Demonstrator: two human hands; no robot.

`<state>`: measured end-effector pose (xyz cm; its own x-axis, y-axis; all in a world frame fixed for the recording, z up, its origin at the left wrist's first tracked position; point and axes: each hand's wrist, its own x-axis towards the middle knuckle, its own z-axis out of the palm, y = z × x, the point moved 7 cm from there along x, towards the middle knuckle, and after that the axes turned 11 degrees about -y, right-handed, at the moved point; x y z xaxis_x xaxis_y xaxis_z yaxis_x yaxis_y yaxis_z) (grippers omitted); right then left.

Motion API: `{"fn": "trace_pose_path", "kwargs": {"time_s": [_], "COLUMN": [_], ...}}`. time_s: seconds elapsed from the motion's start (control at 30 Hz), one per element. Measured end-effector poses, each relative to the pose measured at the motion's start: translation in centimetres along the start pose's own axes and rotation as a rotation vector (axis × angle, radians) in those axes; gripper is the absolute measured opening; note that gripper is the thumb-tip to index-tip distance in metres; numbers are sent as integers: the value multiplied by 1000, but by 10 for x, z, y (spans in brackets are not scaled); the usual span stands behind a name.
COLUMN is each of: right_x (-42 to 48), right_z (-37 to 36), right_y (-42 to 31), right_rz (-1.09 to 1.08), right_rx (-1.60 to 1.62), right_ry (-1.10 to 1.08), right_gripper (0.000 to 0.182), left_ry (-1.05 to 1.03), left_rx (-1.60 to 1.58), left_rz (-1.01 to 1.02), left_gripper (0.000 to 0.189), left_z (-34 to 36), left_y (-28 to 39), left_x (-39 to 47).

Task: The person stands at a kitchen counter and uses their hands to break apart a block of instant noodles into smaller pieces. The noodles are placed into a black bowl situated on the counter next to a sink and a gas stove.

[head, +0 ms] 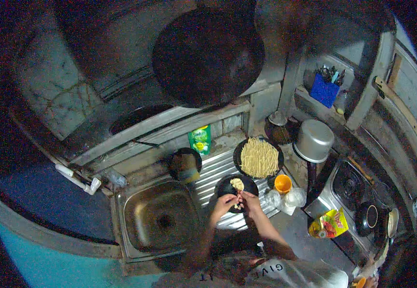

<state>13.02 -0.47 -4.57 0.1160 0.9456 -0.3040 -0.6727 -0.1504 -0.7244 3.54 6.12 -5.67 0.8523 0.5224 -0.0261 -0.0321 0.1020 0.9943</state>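
My left hand [225,204] and my right hand [250,201] meet over the near edge of a dark round plate [220,187], their fingertips together on a small pinkish piece too small to name. A pale yellow lump, perhaps dough [237,184], lies on the plate just beyond my fingers, and small pale bits lie below them. Behind and to the right, a larger dark round tray [237,162] holds many thin pale yellow strips [259,157] laid side by side. An orange cup [283,184] and clear plastic bags [292,201] stand right of my hands.
A steel sink [161,219] lies left of the ribbed drainboard [212,167]. A green Sunlight pouch [200,139] leans at the back. On the right are an upturned metal pot [314,140], a stove [351,183] and a yellow packet [329,224]. Another hand [371,282] shows at the lower right.
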Motion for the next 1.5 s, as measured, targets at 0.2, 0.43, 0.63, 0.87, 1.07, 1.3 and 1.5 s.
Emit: {"fn": "trace_pose_path", "kwargs": {"time_s": [0.2,0.43,0.63,0.87,1.07,1.3,1.5], "right_x": [-4,0,-1,-6,-3,0,-1], "right_z": [-12,-18,-16,-13,-15,-19,-14], "right_y": [2,18,26,19,20,23,17], "right_rz": [-4,84,237,224,215,158,171], "right_rx": [19,85,60,63,146,143,283], "right_ry": [183,147,57,103,137,131,91], "right_gripper": [19,36,27,17,12,16,11], "left_ry": [-14,30,87,124,84,56,204], "left_rx": [187,140,137,165,-28,77,157], "left_rz": [-105,-8,-28,38,-28,-20,-61], "left_gripper": [21,22,28,34,36,45,34], "left_z": [9,-2,1,-3,5,-1,-7], "left_y": [11,-8,3,0,9,3,11], "left_x": [-1,3,0,-4,-5,-4,-6]}}
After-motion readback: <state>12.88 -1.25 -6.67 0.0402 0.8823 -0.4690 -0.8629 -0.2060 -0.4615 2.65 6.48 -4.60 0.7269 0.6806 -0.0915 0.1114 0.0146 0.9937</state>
